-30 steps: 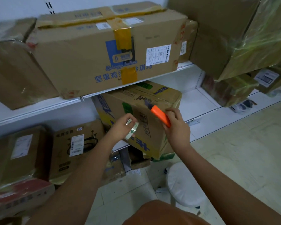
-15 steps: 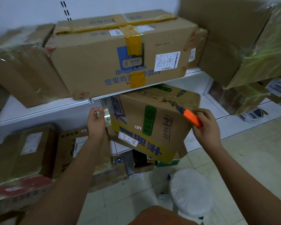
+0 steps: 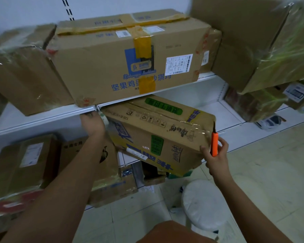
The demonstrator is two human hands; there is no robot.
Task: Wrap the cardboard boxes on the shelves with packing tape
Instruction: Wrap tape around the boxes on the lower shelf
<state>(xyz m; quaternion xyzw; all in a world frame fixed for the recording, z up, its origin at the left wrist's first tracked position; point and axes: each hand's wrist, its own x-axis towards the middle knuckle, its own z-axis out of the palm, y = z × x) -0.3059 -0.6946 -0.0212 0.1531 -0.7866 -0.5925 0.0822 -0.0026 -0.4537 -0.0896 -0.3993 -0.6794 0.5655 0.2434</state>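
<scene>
A cardboard box (image 3: 158, 135) with blue and green print sits tilted on the middle shelf, its lower corner hanging past the shelf edge. Clear tape shines across its right top edge. My left hand (image 3: 92, 122) grips a roll of clear tape (image 3: 104, 118) at the box's upper left corner, just under the upper shelf's rim. My right hand (image 3: 216, 155) holds an orange utility knife (image 3: 214, 143) upright at the box's right corner, blade tip against the taped edge, with the thumb on the box's front face.
A long box (image 3: 123, 64) with yellow tape lies on the upper shelf (image 3: 42, 118). Film-wrapped boxes (image 3: 277, 50) crowd the right. More boxes (image 3: 30, 162) fill the lower left shelf. A white round stool (image 3: 204, 206) stands on the tiled floor below.
My left hand carried the tape roll from the box's front up to its upper left corner. My right hand moved the knife rightward to the box's right corner and stood it upright.
</scene>
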